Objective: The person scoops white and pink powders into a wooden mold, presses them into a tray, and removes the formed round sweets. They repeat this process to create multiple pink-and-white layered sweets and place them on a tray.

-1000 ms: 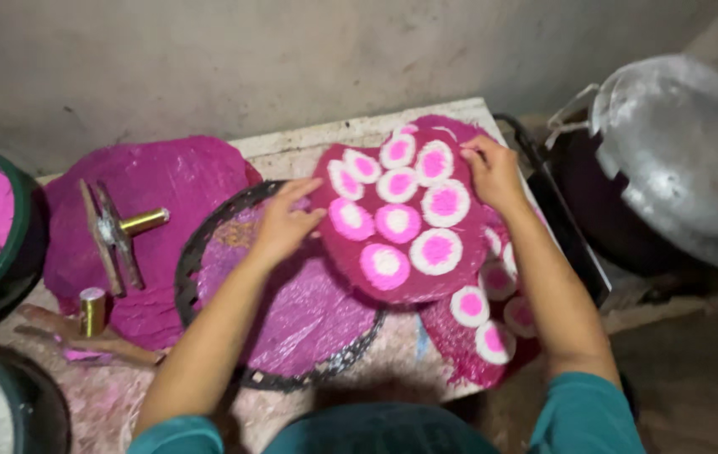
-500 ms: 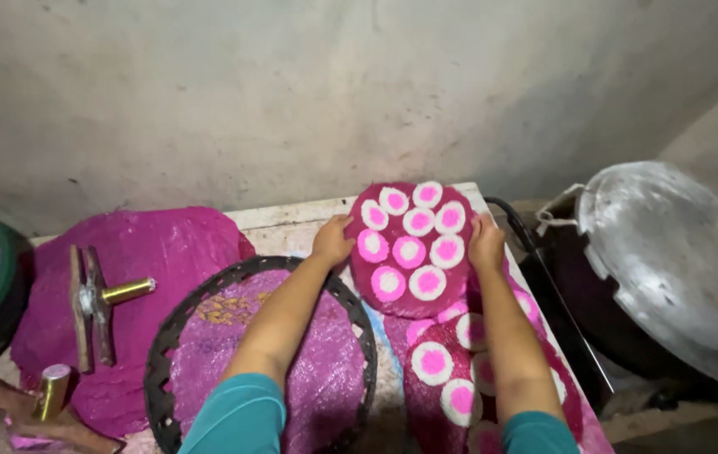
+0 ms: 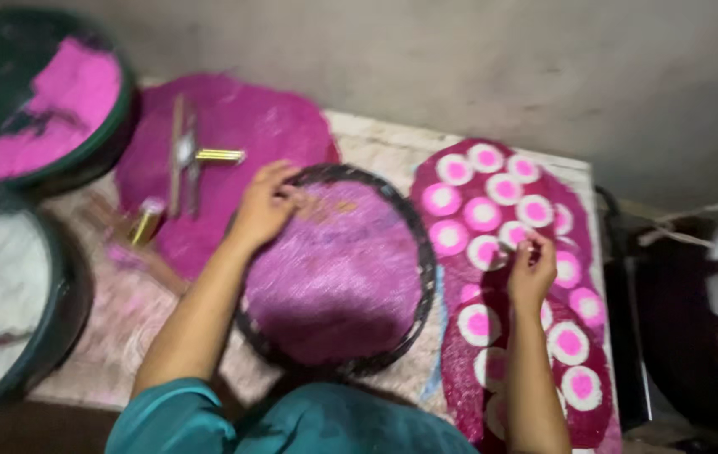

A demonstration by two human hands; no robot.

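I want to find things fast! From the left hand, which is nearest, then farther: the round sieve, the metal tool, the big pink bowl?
1. Sieve: under the left hand.
2. Metal tool: on the pink mat, up-left.
3. Pink bowl: far top-left corner.

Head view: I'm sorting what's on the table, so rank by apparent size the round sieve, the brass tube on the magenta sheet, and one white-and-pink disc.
1. Round sieve, largest by far.
2. White-and-pink disc.
3. Brass tube; longer but slimmer than the disc, so these two are close and blurred.
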